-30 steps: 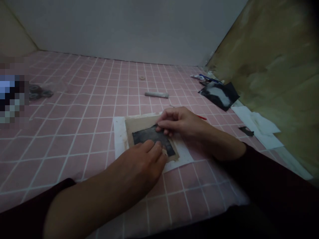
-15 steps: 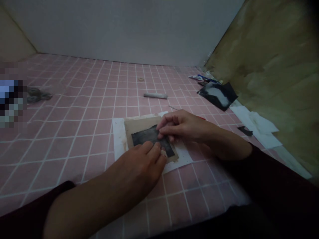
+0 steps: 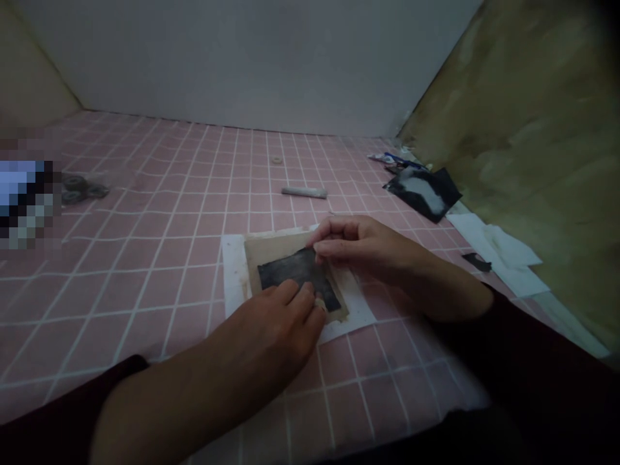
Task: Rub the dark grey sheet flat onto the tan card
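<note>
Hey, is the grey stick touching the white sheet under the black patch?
Apart. The head view shows pink checked cloth plainly between the grey stick and the white sheet.

1. Your left sleeve point(image 3: 58, 407) was very dark, close to black, with a faint maroon cast.
2. Your right sleeve point(image 3: 542, 361) had the same deep, plain colour; you showed no print, button or marking on it.
3. Both sleeves ended partway along your forearms, leaving your wrists bare.
4. The left cuff point(image 3: 138, 363) formed a loose, rounded fold at its upper corner; the right one made a simple edge around your arm.
5. You wore no gloves on your left hand point(image 3: 285, 323) or right hand point(image 3: 349, 242).
6. Dim light hid the fabric's weave.
</note>
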{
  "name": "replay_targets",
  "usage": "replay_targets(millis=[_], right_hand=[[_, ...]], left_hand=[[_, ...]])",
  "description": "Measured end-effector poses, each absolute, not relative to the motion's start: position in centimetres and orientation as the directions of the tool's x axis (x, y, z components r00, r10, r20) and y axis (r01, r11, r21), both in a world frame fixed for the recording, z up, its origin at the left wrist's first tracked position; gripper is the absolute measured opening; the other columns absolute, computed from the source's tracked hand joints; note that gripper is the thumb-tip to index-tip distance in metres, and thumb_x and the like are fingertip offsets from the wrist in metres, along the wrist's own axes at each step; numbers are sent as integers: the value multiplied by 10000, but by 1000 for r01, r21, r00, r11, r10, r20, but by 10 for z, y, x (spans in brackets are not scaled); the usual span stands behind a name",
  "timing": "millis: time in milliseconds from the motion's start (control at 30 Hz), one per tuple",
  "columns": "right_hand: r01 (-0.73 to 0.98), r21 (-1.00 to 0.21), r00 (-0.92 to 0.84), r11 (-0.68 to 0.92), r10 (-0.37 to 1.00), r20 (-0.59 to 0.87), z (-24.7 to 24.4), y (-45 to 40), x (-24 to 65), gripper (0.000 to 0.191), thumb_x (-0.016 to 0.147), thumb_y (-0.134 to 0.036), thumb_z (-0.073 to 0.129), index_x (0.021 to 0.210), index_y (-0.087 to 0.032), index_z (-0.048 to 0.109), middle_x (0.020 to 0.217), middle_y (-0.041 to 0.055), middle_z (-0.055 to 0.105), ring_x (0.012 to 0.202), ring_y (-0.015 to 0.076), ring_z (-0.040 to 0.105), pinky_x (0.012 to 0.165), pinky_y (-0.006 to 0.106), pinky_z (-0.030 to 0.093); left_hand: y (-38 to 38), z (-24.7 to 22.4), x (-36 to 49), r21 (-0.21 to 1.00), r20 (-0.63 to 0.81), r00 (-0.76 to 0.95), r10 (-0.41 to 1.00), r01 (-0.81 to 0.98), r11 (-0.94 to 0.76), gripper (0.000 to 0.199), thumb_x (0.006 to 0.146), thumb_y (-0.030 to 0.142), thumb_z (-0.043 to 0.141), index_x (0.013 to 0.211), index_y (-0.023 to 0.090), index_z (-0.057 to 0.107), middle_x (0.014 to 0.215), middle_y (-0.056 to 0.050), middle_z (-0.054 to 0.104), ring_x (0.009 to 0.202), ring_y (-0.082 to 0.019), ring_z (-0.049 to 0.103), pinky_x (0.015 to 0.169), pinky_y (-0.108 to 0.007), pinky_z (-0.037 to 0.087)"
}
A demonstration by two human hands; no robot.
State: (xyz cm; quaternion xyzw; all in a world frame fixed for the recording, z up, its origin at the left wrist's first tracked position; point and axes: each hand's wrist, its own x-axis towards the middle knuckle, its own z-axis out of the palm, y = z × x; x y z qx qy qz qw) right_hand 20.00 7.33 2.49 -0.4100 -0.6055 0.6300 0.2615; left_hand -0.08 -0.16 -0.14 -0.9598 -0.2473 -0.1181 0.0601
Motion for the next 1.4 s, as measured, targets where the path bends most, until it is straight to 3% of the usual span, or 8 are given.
replay_targets(millis=[200, 533, 767, 1000, 1133, 1400], right_hand=[[43, -958, -574, -283, 778, -256, 25, 70, 205, 173, 817, -240, 673, 981, -187, 661, 775, -14, 639, 695, 100, 577, 663, 229, 432], [-71, -895, -507, -441, 788, -349, 36, 62, 202, 190, 775, -172, 671, 964, -189, 651, 738, -22, 585, 709, 107, 552, 680, 235, 424], [-204, -823, -540, -531, 762, -358, 25, 69, 205, 237, 768, -109, 687, 986, -199, 674, 844, -6, 628, 798, 105, 600, 846, 252, 485], [-251, -822, -494, -511, 798, -345, 22, 67, 206, 253, 833, -98, 656, 1071, -181, 680, 1117, 64, 693, 1125, 161, 624, 1048, 285, 460], [-221, -847, -508, -483, 798, -323, 19, 68, 206, 262, 852, -115, 651, 1102, -190, 678, 1146, 72, 701, 1119, 150, 638, 1027, 263, 481], [-81, -934, -430, -347, 858, -281, 12, 72, 198, 207, 767, -210, 753, 971, -181, 731, 869, 35, 739, 866, 127, 690, 824, 252, 538]], left_hand=[[-1, -1, 0, -41, 241, 846, 476, 499, -866, 299, 922, 81, 318, 1035, 88, 595, 1035, -157, 635, 774, -236, 564, 622, -374, 517], [-3, -3, 0, -74, 235, 849, 474, 502, -862, 217, 893, 100, 424, 1049, 96, 574, 1026, -138, 634, 754, -218, 549, 637, -361, 510], [-3, -5, -1, -40, 262, 836, 483, 509, -860, 204, 898, 119, 444, 1058, 113, 570, 1049, -128, 638, 785, -206, 553, 659, -344, 505], [-3, -4, -1, -43, 269, 834, 481, 510, -859, 193, 896, 118, 441, 1036, 108, 573, 1019, -131, 638, 775, -223, 549, 631, -357, 506], [-3, -5, 0, -45, 267, 838, 477, 505, -862, 207, 892, 102, 427, 1038, 109, 572, 1020, -134, 635, 766, -216, 542, 647, -358, 507], [-2, -3, 1, -27, 263, 833, 487, 511, -859, 196, 898, 110, 436, 1020, 109, 589, 1000, -121, 643, 783, -228, 556, 657, -372, 528]])
